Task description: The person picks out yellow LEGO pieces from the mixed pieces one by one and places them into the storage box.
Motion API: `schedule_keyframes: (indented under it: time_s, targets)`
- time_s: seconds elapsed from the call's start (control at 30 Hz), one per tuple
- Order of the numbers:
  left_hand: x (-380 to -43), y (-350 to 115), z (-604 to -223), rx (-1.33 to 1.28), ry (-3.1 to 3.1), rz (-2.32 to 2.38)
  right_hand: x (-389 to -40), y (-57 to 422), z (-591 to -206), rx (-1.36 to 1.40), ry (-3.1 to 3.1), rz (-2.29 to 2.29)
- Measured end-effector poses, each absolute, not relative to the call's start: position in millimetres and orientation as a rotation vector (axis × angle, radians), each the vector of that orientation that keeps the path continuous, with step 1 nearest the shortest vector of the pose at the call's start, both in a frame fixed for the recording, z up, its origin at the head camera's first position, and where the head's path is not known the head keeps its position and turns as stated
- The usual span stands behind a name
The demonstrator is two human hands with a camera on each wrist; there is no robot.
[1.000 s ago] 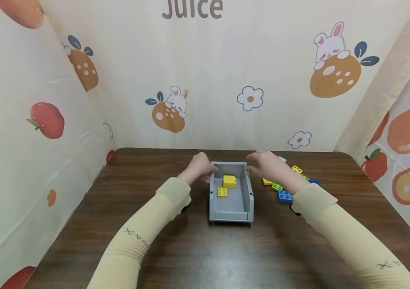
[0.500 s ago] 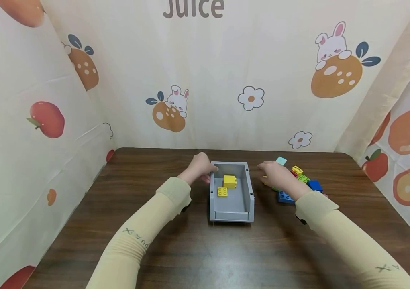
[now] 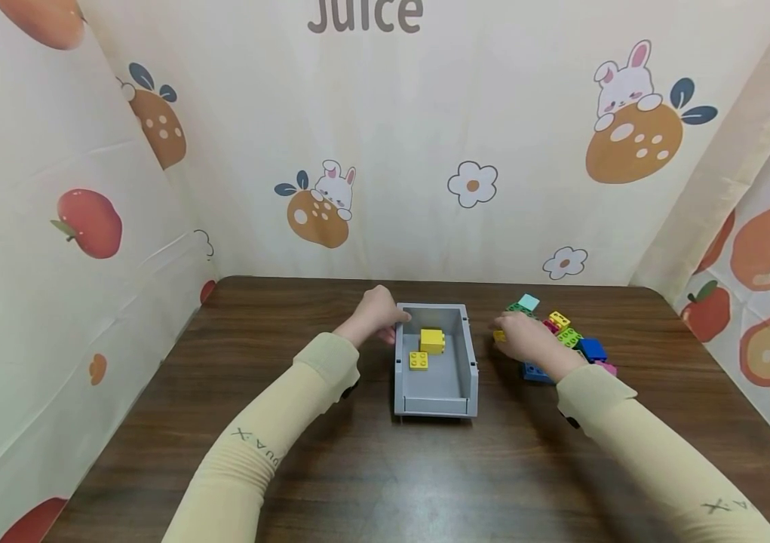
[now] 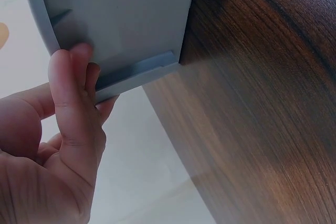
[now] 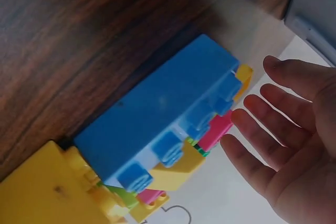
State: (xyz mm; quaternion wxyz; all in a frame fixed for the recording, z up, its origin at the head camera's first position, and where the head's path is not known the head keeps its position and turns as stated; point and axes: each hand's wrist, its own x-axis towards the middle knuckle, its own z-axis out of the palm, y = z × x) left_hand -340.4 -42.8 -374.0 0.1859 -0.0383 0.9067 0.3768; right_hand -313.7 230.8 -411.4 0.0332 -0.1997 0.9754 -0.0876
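Note:
A grey open-topped bin (image 3: 434, 408) stands on the table with two yellow bricks (image 3: 432, 341) inside. My left hand (image 3: 374, 314) grips the bin's far left wall. The left wrist view shows this hand's thumb and fingers (image 4: 67, 85) around the bin's edge. Right of the bin, my right hand (image 3: 527, 339) is low over a pile of toy building bricks, its fingertips by a yellow brick (image 3: 499, 336). In the right wrist view its fingers are spread and nearly straight, beside a large blue brick (image 5: 157, 114), with nothing gripped. Part of the pile is hidden under the hand.
Beyond the right hand lie more bricks: a dark blue one (image 3: 591, 349), a lime green one (image 3: 569, 337) and a pale blue one (image 3: 529, 302). The dark wooden table (image 3: 276, 317) ends at a patterned curtain (image 3: 398, 226) behind.
My right hand has moved right, away from the bin's far right corner, and down to the brick pile. The left hand keeps its hold on the bin, which stays in place.

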Motion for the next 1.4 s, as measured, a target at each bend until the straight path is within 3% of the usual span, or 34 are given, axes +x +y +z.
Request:
schedule_keyframes:
  time_s: [1.4]
  targets:
    - [-341.3,-43.5,-376.0,-0.102,2.546,1.058,-327.9,229.3,-430.2,-0.655,3.025,-0.19]
